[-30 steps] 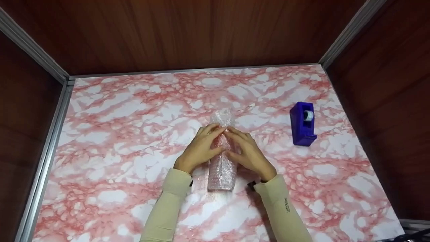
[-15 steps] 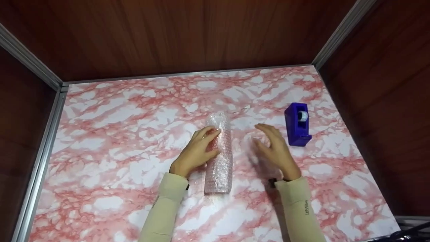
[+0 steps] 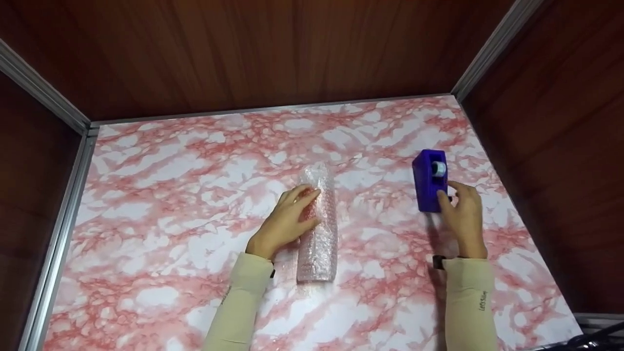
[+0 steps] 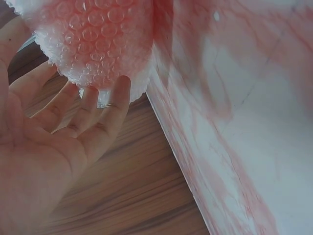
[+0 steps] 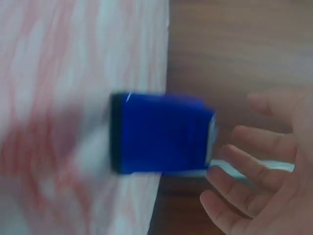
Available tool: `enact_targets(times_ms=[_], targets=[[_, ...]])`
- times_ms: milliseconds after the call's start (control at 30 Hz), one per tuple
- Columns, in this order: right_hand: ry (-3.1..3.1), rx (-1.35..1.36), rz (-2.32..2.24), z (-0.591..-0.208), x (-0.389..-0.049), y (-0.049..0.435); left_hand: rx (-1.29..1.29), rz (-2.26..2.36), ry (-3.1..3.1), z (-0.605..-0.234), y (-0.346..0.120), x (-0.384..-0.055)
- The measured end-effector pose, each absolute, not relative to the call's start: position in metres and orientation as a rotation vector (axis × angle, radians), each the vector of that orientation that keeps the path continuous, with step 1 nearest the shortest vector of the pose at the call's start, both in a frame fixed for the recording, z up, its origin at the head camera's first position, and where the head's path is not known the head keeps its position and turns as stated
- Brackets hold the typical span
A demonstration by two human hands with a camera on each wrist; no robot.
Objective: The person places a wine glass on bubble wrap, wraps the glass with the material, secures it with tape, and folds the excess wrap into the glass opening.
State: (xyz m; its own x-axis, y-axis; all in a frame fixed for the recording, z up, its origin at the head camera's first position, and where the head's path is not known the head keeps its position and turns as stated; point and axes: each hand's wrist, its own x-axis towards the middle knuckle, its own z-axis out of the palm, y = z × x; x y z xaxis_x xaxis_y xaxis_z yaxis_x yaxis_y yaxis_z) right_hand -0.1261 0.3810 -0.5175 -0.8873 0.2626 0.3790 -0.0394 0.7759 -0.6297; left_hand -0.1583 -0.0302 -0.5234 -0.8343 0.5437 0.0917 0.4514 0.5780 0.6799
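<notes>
Rests the bare left hand (image 3: 285, 219), loosely spread, on the clear bubble-wrap cylinder (image 3: 324, 224) lying mid-table on the pink-and-white marbled tabletop (image 3: 185, 195), presumably against rolling. Holds the bare right hand (image 3: 464, 214) spread at the violet-blue plastic tape dispenser (image 3: 428, 185), likely placed for easy reach; cannot tell whether touching. Shows "LetsSlim" on the beige fabric sleeve (image 3: 468, 297).

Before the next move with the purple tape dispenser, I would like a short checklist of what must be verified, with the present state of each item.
1. Left grip touching the bubble wrap: ok.
2. Bubble wrap lying on the table: ok.
3. Tape dispenser standing upright: ok.
4. Tape roll sitting in the dispenser: ok.
5. Right grip closed around the dispenser: not ok; it is open beside it.
6. Free tape end ready to pull: cannot tell, too small to see.
</notes>
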Motion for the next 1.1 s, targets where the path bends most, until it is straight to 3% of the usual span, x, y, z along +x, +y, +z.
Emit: enact_targets(times_ms=[600, 1100], targets=[[-2.622, -0.688, 1.154, -0.522, -0.13, 0.393, 0.877, 1.095, 2.69, -0.526, -0.029, -0.157], [-2.095, -0.871, 1.928, -0.511, -0.137, 0.394, 0.871, 1.102, 2.693, -0.527, -0.029, -0.158]])
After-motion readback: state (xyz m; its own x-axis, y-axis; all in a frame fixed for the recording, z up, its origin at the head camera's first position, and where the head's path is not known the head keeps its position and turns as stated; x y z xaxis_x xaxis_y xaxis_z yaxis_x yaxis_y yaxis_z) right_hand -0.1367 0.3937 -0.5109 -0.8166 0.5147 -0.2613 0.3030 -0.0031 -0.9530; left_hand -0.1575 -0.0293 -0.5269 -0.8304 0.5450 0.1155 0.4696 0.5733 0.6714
